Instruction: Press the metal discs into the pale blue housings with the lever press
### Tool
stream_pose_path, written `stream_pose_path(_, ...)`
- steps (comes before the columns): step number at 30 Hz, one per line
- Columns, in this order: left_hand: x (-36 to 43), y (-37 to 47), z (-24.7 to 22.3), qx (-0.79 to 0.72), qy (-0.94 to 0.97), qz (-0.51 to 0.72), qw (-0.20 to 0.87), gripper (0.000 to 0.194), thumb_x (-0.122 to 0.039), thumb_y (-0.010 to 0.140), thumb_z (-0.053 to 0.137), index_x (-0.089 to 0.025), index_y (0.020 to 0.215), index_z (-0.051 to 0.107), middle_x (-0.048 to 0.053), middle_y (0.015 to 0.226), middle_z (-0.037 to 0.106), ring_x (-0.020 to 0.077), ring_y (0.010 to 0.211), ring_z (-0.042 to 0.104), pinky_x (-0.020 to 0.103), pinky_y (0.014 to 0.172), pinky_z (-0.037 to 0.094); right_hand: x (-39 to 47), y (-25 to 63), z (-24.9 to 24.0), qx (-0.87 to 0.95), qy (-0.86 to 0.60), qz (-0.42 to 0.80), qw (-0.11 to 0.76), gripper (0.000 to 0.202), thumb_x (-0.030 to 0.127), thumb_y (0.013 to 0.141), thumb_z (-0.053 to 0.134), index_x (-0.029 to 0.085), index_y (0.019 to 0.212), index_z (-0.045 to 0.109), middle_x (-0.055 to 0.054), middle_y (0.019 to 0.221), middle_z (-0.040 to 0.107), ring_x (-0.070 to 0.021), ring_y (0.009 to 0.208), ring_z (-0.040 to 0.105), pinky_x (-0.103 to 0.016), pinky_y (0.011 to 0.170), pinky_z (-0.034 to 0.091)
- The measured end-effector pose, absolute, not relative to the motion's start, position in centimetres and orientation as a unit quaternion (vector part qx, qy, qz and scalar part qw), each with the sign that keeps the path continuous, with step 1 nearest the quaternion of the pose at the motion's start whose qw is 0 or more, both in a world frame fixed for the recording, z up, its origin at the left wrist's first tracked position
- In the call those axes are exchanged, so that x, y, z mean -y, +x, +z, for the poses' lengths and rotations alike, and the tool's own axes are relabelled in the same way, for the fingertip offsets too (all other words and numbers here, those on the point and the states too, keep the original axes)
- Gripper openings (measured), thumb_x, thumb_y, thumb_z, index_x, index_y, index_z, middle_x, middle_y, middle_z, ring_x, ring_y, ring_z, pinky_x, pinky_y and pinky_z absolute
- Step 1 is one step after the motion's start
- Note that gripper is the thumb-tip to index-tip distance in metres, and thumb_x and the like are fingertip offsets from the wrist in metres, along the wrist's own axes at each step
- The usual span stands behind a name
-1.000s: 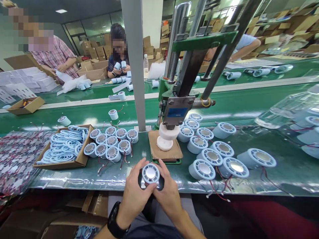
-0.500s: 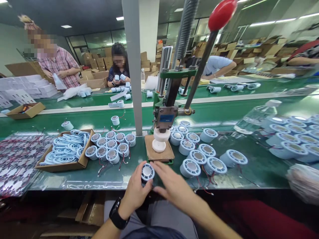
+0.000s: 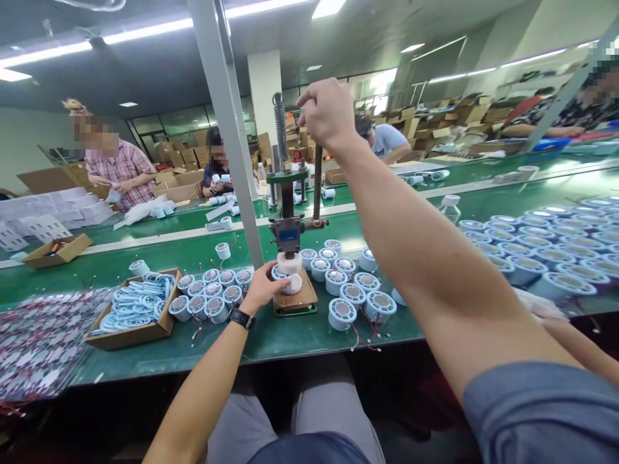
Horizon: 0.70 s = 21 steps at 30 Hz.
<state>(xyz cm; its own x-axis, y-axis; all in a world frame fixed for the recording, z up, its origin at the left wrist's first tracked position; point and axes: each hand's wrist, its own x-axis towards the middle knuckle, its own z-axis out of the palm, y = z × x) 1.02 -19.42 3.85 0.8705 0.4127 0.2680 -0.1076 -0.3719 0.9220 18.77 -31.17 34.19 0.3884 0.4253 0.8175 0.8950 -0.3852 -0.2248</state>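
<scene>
**Part moved from the lap to the press**

The left hand (image 3: 264, 290) has carried the blue part (image 3: 278, 274) to the press (image 3: 286, 235), its grip pinching it at the white die's nine o'clock. The right hand (image 3: 325, 111) has risen to twelve o'clock, grip closed around the lever (image 3: 318, 180); its knob is hidden inside the fist.

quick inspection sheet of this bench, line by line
surface: green bench, crowded.
job's things: hand press on a board; a blue round part at its white die.
clutter: box of blue rings, cluster of round parts to the left, more parts to the right, bags at far left.
hands: left hand holds the part at the die; right hand grips the press lever, fist closed.
cables: red leads trail from parts.
surroundings: people at a second bench, cartons behind.
</scene>
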Motion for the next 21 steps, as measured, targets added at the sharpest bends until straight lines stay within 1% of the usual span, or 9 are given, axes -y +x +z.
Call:
stream_pose_path(3,19.6,2.6,3.5,-0.065,0.775,0.202,0.596,0.053,-0.030,0.065,0.082,-0.009,0.110,0.065,0.013,0.112,0.072,0.0261,0.101,0.067,0.039,0.093,0.052,31.3,18.6,33.4,0.403,-0.774,-0.250,0.419,0.062,0.037,0.102,0.018,-0.007,0.083,0.057,-0.004,0.086,0.069,0.0054,0.086,0.062,-0.011,0.086,0.042)
stream_pose_path(8,19.9,2.7,2.9,-0.062,0.772,0.182,0.606,0.050,-0.032,0.068,0.081,-0.010,0.110,0.064,0.014,0.116,0.071,0.0273,0.106,0.066,0.043,0.098,0.050,31.5,17.6,34.0,0.393,-0.766,-0.158,0.484,0.059,0.035,0.098,0.024,-0.016,0.096,0.055,-0.010,0.092,0.067,0.0029,0.056,0.059,-0.007,0.062,0.042)
stream_pose_path(11,20.3,2.3,2.5,-0.066,0.770,0.190,0.606,0.055,-0.028,0.069,0.079,-0.010,0.117,0.060,0.015,0.123,0.067,0.0271,0.112,0.063,0.042,0.102,0.046,33.2,16.1,34.8,0.393,-0.764,-0.154,0.488,0.057,0.027,0.097,0.019,-0.017,0.105,0.054,-0.008,0.093,0.064,-0.0011,0.063,0.064,-0.010,0.066,0.044)
stream_pose_path(13,20.8,2.2,2.1,-0.067,0.766,0.203,0.606,0.063,-0.023,0.067,0.079,-0.011,0.124,0.055,0.015,0.127,0.065,0.0275,0.115,0.061,0.041,0.104,0.045,35.9,13.7,33.6,0.421,-0.744,-0.183,0.486,0.049,0.023,0.099,0.023,-0.009,0.105,0.060,-0.005,0.094,0.064,-0.0043,0.073,0.067,-0.014,0.072,0.047)
stream_pose_path(15,21.2,2.2,1.8,-0.068,0.759,0.220,0.608,0.071,-0.018,0.066,0.079,-0.011,0.131,0.050,0.015,0.129,0.063,0.0278,0.116,0.060,0.041,0.104,0.045,39.2,10.0,29.4,0.481,-0.695,-0.245,0.474,0.036,0.021,0.102,0.034,0.004,0.102,0.066,-0.003,0.096,0.065,-0.0062,0.082,0.067,-0.020,0.079,0.053)
stream_pose_path(17,21.5,2.2,1.4,-0.069,0.753,0.238,0.610,0.075,-0.016,0.066,0.077,-0.011,0.135,0.048,0.015,0.129,0.063,0.0281,0.116,0.060,0.042,0.104,0.044,42.3,5.9,22.1,0.529,-0.632,-0.338,0.454,0.025,0.019,0.101,0.042,0.015,0.105,0.066,-0.002,0.097,0.066,-0.0108,0.093,0.064,-0.030,0.091,0.055)
stream_pose_path(19,21.6,2.2,1.0,-0.073,0.752,0.256,0.603,0.074,-0.014,0.067,0.076,-0.011,0.136,0.048,0.015,0.130,0.062,0.0284,0.117,0.060,0.042,0.106,0.043,44.4,2.8,13.7,0.524,-0.572,-0.430,0.462,0.022,0.011,0.094,0.048,0.017,0.107,0.064,-0.006,0.106,0.063,-0.0182,0.105,0.062,-0.041,0.097,0.053)
stream_pose_path(20,21.7,2.2,0.9,-0.077,0.756,0.264,0.594,0.073,-0.014,0.067,0.076,-0.011,0.135,0.049,0.016,0.130,0.062,0.0288,0.118,0.059,0.043,0.107,0.042,44.9,1.9,10.3,0.511,-0.525,-0.482,0.481,0.023,0.008,0.093,0.045,0.018,0.102,0.063,-0.006,0.100,0.062,-0.0189,0.102,0.062,-0.042,0.094,0.054)
stream_pose_path(21,21.7,2.2,0.8,-0.081,0.762,0.270,0.583,0.072,-0.014,0.067,0.076,-0.011,0.135,0.050,0.015,0.131,0.061,0.0292,0.120,0.058,0.043,0.108,0.041,45.3,1.4,7.9,0.506,-0.537,-0.479,0.474,0.024,0.004,0.090,0.047,0.018,0.099,0.064,-0.005,0.094,0.060,-0.0185,0.101,0.062,-0.040,0.093,0.054)
